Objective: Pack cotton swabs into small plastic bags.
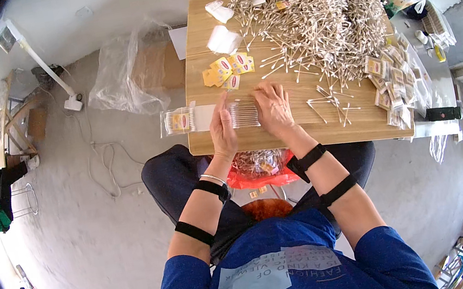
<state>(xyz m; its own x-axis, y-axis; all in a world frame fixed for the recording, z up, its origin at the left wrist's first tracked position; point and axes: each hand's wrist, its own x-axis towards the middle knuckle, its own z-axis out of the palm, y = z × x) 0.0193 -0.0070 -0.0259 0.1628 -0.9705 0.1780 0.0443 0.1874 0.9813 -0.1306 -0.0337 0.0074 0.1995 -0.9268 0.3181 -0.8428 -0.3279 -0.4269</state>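
In front of me, at the table's near edge, a flat row of cotton swabs [244, 114] lies between my two hands. My left hand [222, 129] presses against the row's left end, its fingers straight and together. My right hand [274, 106] is curled over the right end, with its fingertips bent down. Left of my left hand lies a clear plastic packet [180, 121] of swabs with a yellow card in it. A white strip [201, 118] reaches from it under my left hand. Just beyond are several small yellow cards [228, 68].
A large heap of loose swabs [314, 14] covers the back right of the wooden table [302, 129]. Filled packets [395, 80] are piled at the right edge. White plastic sleeves [223, 40] lie at back left. A red bag [260, 170] of swabs sits below the edge.
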